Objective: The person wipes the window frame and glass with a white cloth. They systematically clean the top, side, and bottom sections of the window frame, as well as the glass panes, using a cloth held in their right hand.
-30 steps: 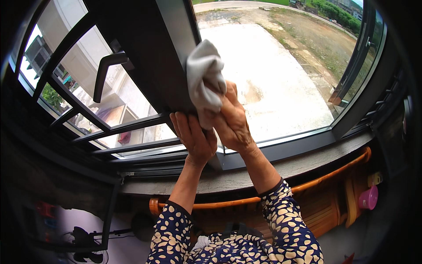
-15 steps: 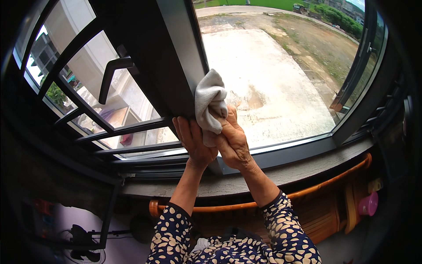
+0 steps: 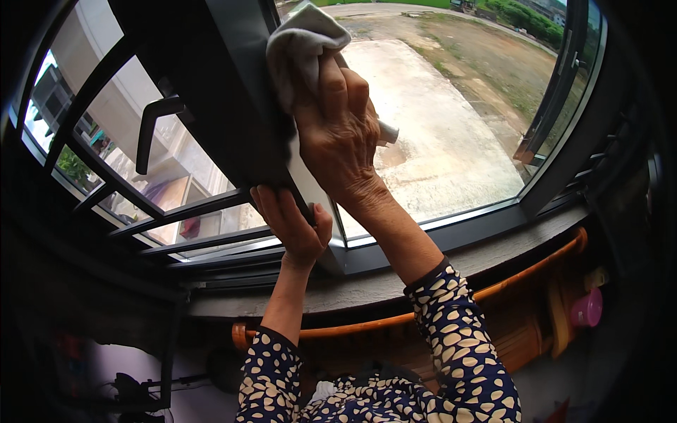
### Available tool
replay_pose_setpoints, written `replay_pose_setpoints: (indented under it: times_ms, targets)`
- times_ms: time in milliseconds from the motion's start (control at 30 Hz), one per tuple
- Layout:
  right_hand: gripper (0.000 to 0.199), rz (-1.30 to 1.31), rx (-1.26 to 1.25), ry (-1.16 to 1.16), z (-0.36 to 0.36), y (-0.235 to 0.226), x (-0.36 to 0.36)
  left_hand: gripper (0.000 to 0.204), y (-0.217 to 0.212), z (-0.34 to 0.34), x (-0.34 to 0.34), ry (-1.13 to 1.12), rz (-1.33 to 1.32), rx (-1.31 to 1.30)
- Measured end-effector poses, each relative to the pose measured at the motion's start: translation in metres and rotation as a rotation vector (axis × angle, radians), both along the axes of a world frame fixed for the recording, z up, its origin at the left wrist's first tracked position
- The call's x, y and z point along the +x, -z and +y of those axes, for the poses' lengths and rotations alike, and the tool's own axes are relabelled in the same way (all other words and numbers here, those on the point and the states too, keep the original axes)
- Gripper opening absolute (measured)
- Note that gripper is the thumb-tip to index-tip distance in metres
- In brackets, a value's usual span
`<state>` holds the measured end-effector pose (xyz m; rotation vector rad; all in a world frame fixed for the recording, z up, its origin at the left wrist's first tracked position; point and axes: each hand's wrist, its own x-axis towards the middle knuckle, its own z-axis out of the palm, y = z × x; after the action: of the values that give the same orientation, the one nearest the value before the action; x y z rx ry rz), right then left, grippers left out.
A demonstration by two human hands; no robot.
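A grey-white cloth (image 3: pixel 307 39) is bunched in my right hand (image 3: pixel 338 134), closed around it and pressed against the upper part of the dark window frame (image 3: pixel 236 99). A pale end pokes out by the fingers on the far side of that hand. Lower down, my left hand (image 3: pixel 293 229) grips the frame's edge, fingers on its dark face and thumb on the other side. The black window handle (image 3: pixel 151 130) is to the left of both hands.
Black bars (image 3: pixel 183 211) cross the left pane. Under the window runs a grey sill (image 3: pixel 367 292), with a wooden bench (image 3: pixel 352 328) just below it. A pink container (image 3: pixel 587 308) is at the right. Outside lies a pale concrete slab (image 3: pixel 437 134).
My right hand has moved up along the frame with the cloth, away from my left hand. The left hand stays low, its thumb now apart on the frame edge. The view has shifted slightly.
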<state>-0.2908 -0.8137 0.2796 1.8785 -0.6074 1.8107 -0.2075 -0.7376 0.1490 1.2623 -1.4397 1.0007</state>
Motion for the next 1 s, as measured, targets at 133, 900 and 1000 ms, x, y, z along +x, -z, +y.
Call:
replay_pose_setpoints:
  times_ms: [133,900,1000]
  targets:
    - [0.032,-0.072,0.030,0.175,-0.017,0.030,-0.025,0.072,0.001,0.000,0.004,-0.013,-0.012,-0.016]
    - [0.049,-0.117,0.262,0.399,-0.032,0.225,-0.063,0.076,-0.003,-0.001,0.005,0.080,-0.081,-0.003]
    - [0.039,-0.347,0.554,0.372,-0.043,0.255,-0.087,0.075,-0.002,-0.002,0.008,0.084,-0.092,-0.016]
